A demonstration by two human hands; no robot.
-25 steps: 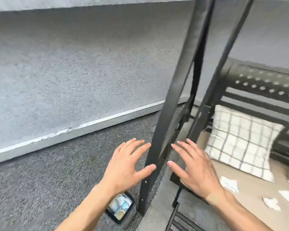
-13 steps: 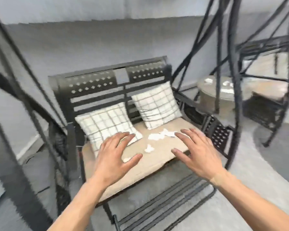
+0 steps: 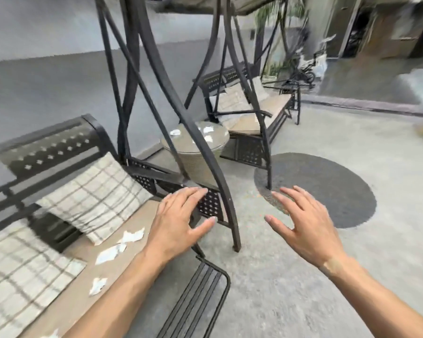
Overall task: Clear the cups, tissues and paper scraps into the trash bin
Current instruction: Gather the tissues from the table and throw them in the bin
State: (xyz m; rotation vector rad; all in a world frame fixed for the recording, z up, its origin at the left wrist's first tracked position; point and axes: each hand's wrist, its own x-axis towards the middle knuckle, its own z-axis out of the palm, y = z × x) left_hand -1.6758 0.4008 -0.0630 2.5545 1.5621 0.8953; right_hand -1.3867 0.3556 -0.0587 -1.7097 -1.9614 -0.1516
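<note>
Several white paper scraps (image 3: 122,245) lie on the tan seat cushion (image 3: 137,220) of the near swing bench, at lower left. More white scraps (image 3: 206,132) sit on the round wicker side table (image 3: 195,154) behind the bench's arm. My left hand (image 3: 178,223) hovers over the bench's right end with fingers spread, holding nothing. My right hand (image 3: 303,225) hovers over the concrete floor, fingers spread and empty. No trash bin or cups are in view.
Two checked pillows (image 3: 93,196) lean on the near bench's black metal back. Curved black swing frame legs (image 3: 220,181) stand between the hands and the table. A second swing bench (image 3: 254,113) stands farther back. A dark round mat (image 3: 327,189) lies on the floor at right.
The view has swung right, from the wall and trash bin past the bench to the side table and second bench. Both hands stay raised, spread and empty.
</note>
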